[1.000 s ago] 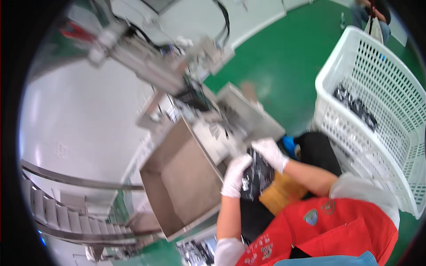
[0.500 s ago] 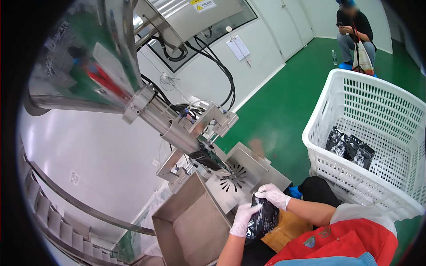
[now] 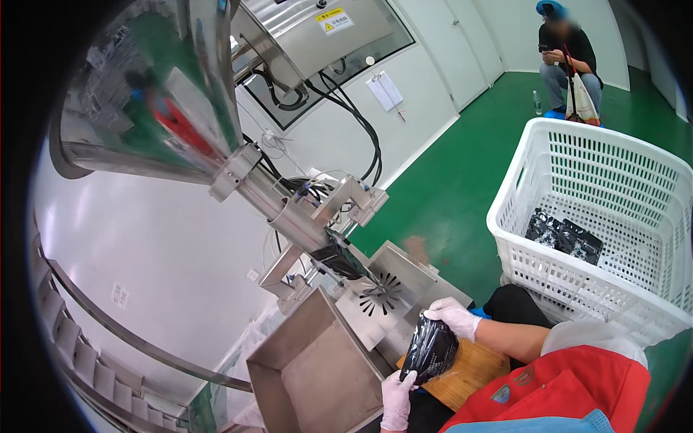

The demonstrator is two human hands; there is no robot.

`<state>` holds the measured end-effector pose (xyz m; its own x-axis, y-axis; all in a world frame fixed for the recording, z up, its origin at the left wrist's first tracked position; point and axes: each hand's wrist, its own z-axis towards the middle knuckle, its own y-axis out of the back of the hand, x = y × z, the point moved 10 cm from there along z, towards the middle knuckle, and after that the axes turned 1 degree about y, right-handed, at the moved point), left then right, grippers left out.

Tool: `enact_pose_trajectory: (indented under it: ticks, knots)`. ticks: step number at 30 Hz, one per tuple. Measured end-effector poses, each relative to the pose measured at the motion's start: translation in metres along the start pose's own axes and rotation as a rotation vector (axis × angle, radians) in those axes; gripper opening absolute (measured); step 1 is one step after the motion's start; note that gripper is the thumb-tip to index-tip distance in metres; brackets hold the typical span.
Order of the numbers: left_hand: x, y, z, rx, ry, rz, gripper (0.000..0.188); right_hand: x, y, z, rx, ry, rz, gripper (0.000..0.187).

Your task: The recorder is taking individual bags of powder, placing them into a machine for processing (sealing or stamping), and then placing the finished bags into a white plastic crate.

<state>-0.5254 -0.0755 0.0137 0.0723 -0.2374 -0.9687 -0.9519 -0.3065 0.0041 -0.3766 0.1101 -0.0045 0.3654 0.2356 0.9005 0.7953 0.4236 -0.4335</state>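
A shiny black plastic bag (image 3: 430,351) with pale print is stretched between my gloved hands above a wooden board (image 3: 473,368). My left hand (image 3: 396,399) pinches its lower left corner. At the upper right end, my right hand (image 3: 453,318) is closed on the bag's edge. The bag looks filled and lies tilted; its underside is hidden. Another black bag (image 3: 341,261) hangs at the outlet of the steel filling machine (image 3: 307,229), just above a slotted metal plate (image 3: 375,307).
Beside my left arm stands a steel bin (image 3: 317,368). A white perforated crate (image 3: 577,289) on the right holds several black bags (image 3: 567,237). A person (image 3: 570,58) sits at the far right, near a bottle (image 3: 537,102). A large steel hopper (image 3: 151,101) rises at upper left.
My left hand has slid down to the bag's lower corner and my right hand has shifted slightly right. The bag, bunched before, is now spread out between them. The view has shifted a little.
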Motion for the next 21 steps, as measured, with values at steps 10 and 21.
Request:
enact_pose_trajectory:
  ticks: [10,21]
  knots:
    - [0.000,-0.009,0.007,-0.058,-0.335,-0.335,0.011,0.039,-0.161,-0.077,0.989,0.407,-1.357,0.037]
    - [0.008,0.019,-0.009,-0.193,-0.309,-0.244,0.007,0.078,-0.059,-0.080,0.845,0.299,-1.313,0.034]
